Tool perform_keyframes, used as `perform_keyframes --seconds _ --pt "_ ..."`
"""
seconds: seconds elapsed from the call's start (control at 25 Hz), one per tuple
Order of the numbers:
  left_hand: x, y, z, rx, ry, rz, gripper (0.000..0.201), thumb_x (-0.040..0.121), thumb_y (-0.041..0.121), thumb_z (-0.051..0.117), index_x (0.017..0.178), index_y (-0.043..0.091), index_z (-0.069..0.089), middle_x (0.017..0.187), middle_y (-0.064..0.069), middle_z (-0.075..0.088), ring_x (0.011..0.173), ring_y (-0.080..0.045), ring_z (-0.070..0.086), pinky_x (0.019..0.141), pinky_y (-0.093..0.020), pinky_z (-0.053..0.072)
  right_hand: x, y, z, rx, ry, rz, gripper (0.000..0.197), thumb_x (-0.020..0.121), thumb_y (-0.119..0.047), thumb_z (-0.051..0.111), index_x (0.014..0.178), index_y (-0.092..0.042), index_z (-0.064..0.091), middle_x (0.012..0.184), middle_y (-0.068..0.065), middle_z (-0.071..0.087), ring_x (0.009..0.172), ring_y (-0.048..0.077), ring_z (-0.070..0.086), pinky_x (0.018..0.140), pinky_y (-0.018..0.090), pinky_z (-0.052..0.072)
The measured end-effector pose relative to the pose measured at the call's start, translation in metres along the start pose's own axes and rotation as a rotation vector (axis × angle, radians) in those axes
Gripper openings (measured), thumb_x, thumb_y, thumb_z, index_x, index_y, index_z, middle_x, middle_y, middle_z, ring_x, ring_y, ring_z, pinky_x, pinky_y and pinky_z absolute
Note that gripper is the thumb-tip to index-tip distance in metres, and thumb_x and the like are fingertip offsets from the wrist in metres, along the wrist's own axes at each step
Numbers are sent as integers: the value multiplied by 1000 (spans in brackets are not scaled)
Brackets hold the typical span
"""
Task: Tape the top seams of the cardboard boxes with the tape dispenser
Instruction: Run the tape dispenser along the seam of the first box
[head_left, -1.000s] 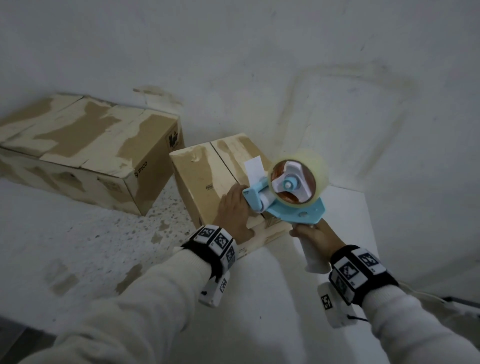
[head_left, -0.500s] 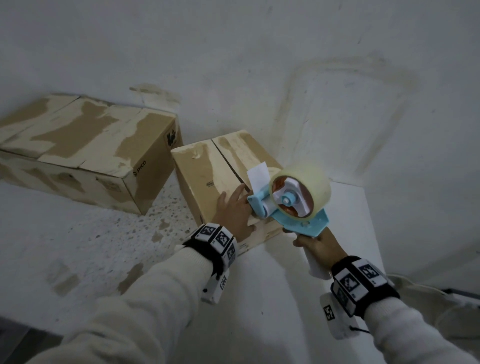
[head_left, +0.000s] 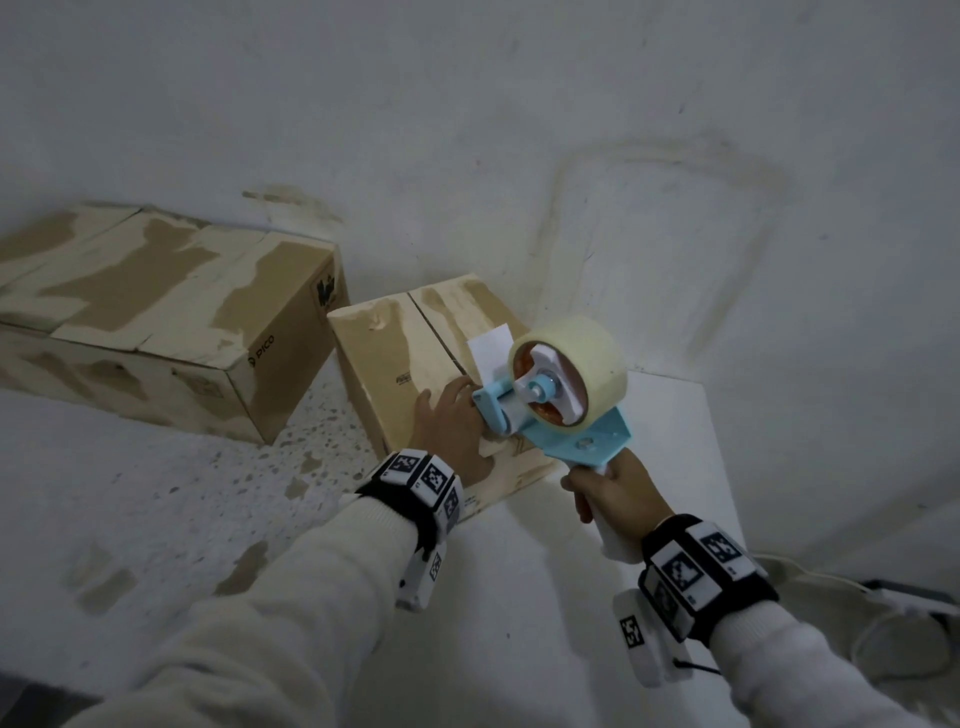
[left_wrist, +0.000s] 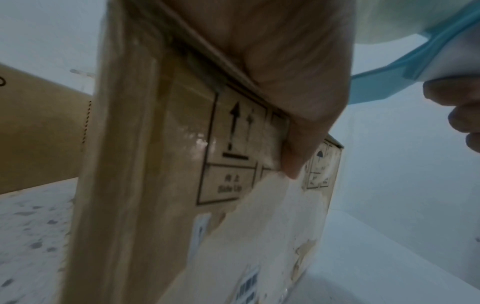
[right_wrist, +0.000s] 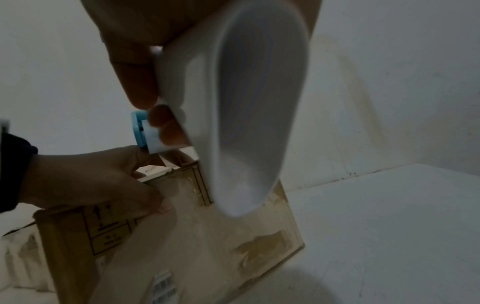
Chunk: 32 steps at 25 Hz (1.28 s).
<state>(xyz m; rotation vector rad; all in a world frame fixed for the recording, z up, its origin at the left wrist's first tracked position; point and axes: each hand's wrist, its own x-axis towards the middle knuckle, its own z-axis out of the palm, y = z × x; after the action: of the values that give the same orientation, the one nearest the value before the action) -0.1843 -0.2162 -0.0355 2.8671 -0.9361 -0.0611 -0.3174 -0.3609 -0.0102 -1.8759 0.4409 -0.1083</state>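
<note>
A small cardboard box (head_left: 395, 358) stands in the middle, its top seam (head_left: 436, 338) running away from me. My left hand (head_left: 449, 421) lies on the box's near top edge, fingers flat on the top. Its thumb (left_wrist: 298, 123) hangs over the front face. My right hand (head_left: 613, 493) grips the white handle (right_wrist: 246, 102) of the blue tape dispenser (head_left: 561, 415). The dispenser's front end sits by my left fingers at the near end of the seam. The tape roll (head_left: 587, 353) hides the box's near right corner.
A larger, longer cardboard box (head_left: 156, 312) lies to the left against the white wall, close to the small box. The floor is speckled on the left and a white board (head_left: 675, 441) lies on the right. A pale cable and object (head_left: 883, 623) lie at lower right.
The dispenser has tilted and come down a little toward the box's near edge. My left hand has stayed on the box top.
</note>
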Motion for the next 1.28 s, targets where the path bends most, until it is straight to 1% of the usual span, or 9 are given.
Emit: perform_keyframes --seconds 0.2,0.4,0.56,0.64,0.76,0.92,1.08,1.16,1.28 --pt "7 2 0 81 -61 69 84 84 53 51 150 26 7 158 -1 6 146 -20 -1 117 -50 -3 1 2 0 47 26 24 26 58 -13 57 76 6 54 42 3 47 38 15 43 42 20 37" --pt "11 3 1 46 -86 21 90 80 53 58 149 21 10 154 -3 14 145 -22 5 116 -50 -3 3 6 1 50 39 37 26 58 -13 57 77 3 56 39 -1 47 38 14 42 42 22 37" --pt "13 1 4 74 -76 63 83 84 53 50 149 30 4 159 2 3 146 -20 -5 115 -54 -4 3 6 -4 -3 44 4 6 65 -9 62 66 -7 56 38 -3 51 39 14 44 44 21 39" --pt "15 -1 7 107 -101 88 81 83 54 48 149 34 7 159 7 2 147 -18 -8 114 -57 -4 5 10 -9 -64 39 -12 12 70 -6 63 63 -10 55 38 -4 52 40 13 46 45 21 39" --pt "15 -2 6 58 -126 100 76 82 48 53 147 36 16 158 11 7 147 -17 -7 114 -59 -3 -1 17 -20 -136 50 -11 11 63 -15 62 58 -14 53 37 -5 51 37 10 45 43 19 38" --pt "15 0 4 45 -139 123 71 84 43 53 145 37 19 157 13 10 147 -21 -7 113 -61 -2 -13 33 -30 -173 67 24 20 71 -1 65 59 -12 53 37 -5 51 37 9 45 46 24 38" --pt "12 2 4 72 -143 115 69 87 42 46 147 35 13 158 12 8 147 -23 -7 113 -60 -3 -27 44 -26 -145 93 36 15 64 -10 65 57 -14 52 40 -5 51 40 10 44 48 29 36" --pt "12 3 4 80 -142 131 70 88 42 46 148 33 11 159 9 4 147 -25 -6 114 -59 -2 -35 49 -28 -118 104 66 20 65 -7 64 53 -12 49 38 -4 48 38 11 42 47 29 35" --pt "11 4 6 162 -141 171 70 92 42 43 150 29 5 160 2 -1 147 -26 -6 115 -58 -2 -44 51 -26 -83 118 90 13 57 -16 59 53 -10 48 40 -3 46 40 13 41 45 26 34"
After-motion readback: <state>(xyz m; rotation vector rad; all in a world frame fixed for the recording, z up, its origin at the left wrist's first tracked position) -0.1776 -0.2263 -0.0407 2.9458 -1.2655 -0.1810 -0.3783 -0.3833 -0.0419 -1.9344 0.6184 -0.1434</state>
